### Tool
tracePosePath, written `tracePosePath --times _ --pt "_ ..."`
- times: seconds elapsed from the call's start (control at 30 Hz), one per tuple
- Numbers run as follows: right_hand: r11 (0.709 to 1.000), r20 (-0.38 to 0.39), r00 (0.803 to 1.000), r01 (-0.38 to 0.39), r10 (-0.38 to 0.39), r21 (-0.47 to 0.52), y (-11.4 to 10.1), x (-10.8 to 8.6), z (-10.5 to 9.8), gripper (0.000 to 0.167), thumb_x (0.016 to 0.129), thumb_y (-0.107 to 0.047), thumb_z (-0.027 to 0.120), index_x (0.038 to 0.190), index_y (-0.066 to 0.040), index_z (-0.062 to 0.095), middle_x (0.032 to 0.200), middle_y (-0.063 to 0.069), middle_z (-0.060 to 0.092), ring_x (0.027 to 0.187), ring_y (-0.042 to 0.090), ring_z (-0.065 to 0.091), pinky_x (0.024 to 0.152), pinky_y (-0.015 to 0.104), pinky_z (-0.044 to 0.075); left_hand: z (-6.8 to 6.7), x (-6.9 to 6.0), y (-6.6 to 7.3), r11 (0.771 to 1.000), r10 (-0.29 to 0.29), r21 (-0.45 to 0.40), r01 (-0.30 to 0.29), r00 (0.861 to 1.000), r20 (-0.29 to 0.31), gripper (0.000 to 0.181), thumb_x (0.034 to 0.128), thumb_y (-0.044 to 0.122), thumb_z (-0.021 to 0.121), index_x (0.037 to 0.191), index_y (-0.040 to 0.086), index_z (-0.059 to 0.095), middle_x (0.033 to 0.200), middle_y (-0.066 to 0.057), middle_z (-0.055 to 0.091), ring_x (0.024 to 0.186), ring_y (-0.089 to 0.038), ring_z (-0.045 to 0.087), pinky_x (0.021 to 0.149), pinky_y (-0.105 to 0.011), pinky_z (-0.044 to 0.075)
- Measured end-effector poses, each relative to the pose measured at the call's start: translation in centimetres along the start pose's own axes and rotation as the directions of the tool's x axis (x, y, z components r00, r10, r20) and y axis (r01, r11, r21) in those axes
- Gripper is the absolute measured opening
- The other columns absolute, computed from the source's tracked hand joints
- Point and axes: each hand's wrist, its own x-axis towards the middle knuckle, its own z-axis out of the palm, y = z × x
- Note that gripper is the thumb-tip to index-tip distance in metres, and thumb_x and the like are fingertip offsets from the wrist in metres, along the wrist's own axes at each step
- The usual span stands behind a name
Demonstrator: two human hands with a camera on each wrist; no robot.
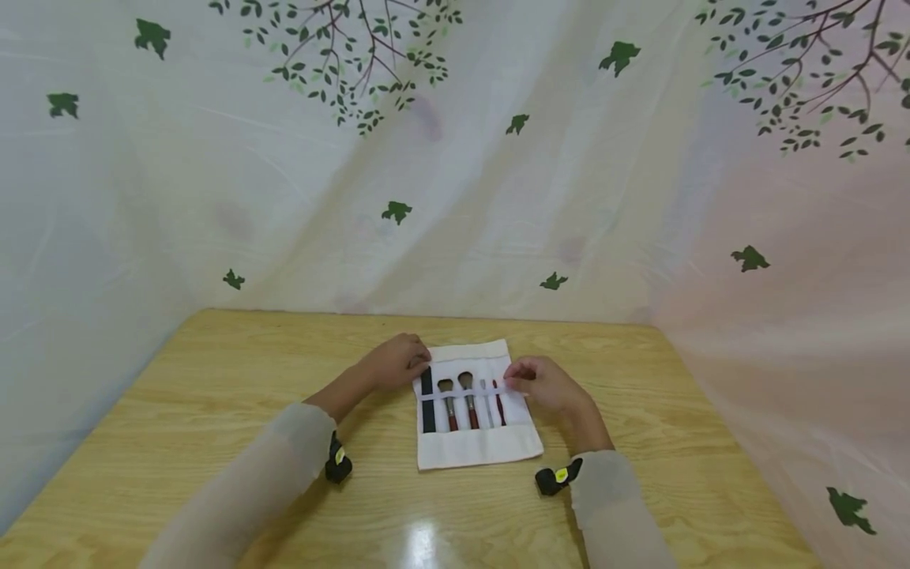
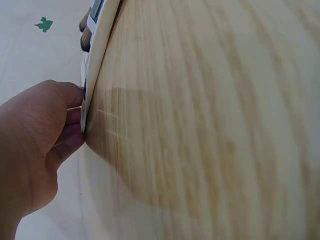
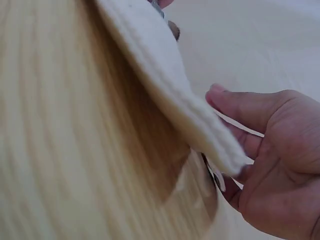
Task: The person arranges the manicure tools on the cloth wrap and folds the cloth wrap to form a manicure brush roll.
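A white cloth brush roll lies unrolled on the table between both hands. Its elastic band and lower pocket hold a flat black strip, two brown-bristled makeup brushes with red handles, a thin pale tool and a slim red tool. My left hand pinches the roll's upper left edge, the thumb against its face in the left wrist view. At the right edge, my right hand touches the cloth with its fingers. In the right wrist view its thumb stands apart from that raised edge.
The wooden table runs back to a pale curtain printed with leaves and branches. Each sleeved wrist wears a small black camera, one on the left wrist and one on the right wrist.
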Motion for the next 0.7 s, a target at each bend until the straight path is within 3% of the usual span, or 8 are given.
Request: tracePosePath --times 0.33,0.47,0.57,0.7 --pt "0.998 -0.02 1.0 0.0 -0.001 -0.057 -2.1 -0.4 -1.2 0.012 0.103 -0.015 0.064 0.109 -0.006 0.07 0.1 0.005 0.066 0.093 0.021 0.06 0.08 0.035 0.051 -0.3 -1.8 0.4 0.994 0.001 0.108 -0.001 1.0 0.0 0.018 0.103 0.016 0.061 0.108 0.003 0.072 0.102 -0.009 0.064 0.094 -0.025 0.059 0.087 -0.043 0.051" --pt "0.992 0.012 1.0 0.02 -0.019 -0.122 -3.1 -0.4 -0.9 0.012 0.102 -0.016 0.065 0.11 -0.008 0.069 0.099 0.003 0.066 0.092 0.021 0.059 0.08 0.036 0.051 -0.5 -2.7 0.6 0.982 -0.032 0.184 0.03 0.999 0.009 0.018 0.1044 0.019 0.058 0.108 0.005 0.068 0.101 -0.009 0.061 0.094 -0.025 0.056 0.085 -0.043 0.05" --pt "0.977 0.072 0.997 0.047 -0.033 -0.209 -3.8 -0.3 -0.3 0.015 0.101 -0.017 0.066 0.113 -0.007 0.067 0.102 0.004 0.065 0.094 0.021 0.058 0.082 0.038 0.051 -0.7 -3.4 0.8 0.968 -0.054 0.245 0.049 0.998 0.011 0.018 0.105 0.02 0.056 0.106 0.005 0.065 0.099 -0.008 0.058 0.091 -0.026 0.055 0.083 -0.044 0.05" --pt "0.933 0.133 0.99 0.085 -0.041 -0.351 -4.6 -0.5 0.6 0.024 0.099 -0.021 0.069 0.118 -0.006 0.064 0.109 0.008 0.063 0.101 0.023 0.058 0.087 0.043 0.05 -0.9 -4.0 1.0 0.951 -0.055 0.305 0.046 0.998 0.022 0.018 0.1054 0.022 0.054 0.104 0.006 0.062 0.096 -0.008 0.058 0.087 -0.025 0.053 0.079 -0.043 0.05"
